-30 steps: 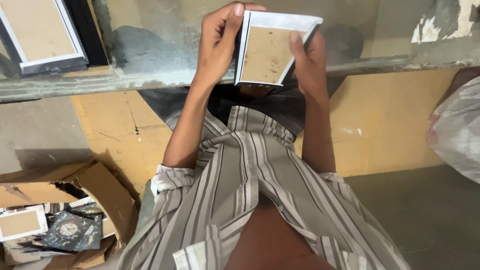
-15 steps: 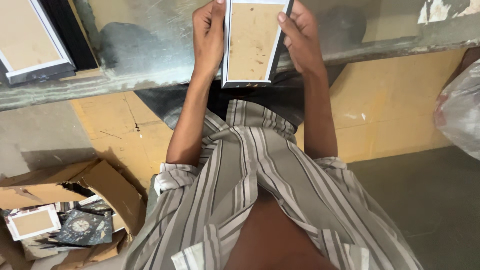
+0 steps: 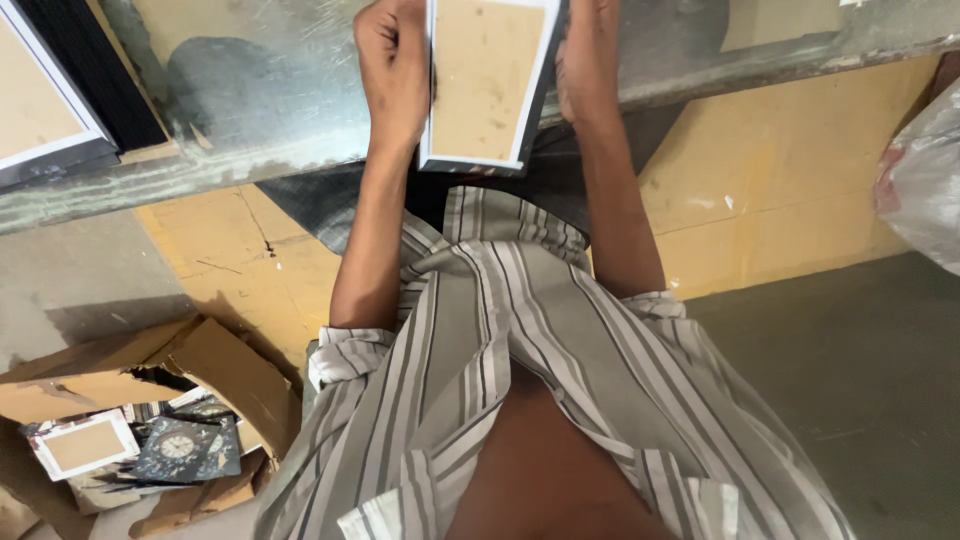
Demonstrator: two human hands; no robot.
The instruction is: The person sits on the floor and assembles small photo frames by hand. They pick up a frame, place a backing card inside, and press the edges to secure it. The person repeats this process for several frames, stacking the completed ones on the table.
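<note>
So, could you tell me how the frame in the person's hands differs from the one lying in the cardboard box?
The held frame is gripped between the left hand and right hand over the workbench; the boxed frame lies loose in the cardboard box. The held one looks larger and stands lengthwise, the boxed one sideways. Both have white borders and brown backs.

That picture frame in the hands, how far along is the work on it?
Done: one frame lies back side up on the worktop at the left. In hand: the left hand and right hand hold a white-edged frame, brown backing facing the camera. Left: more frames wait in the torn cardboard box on the floor.
</note>
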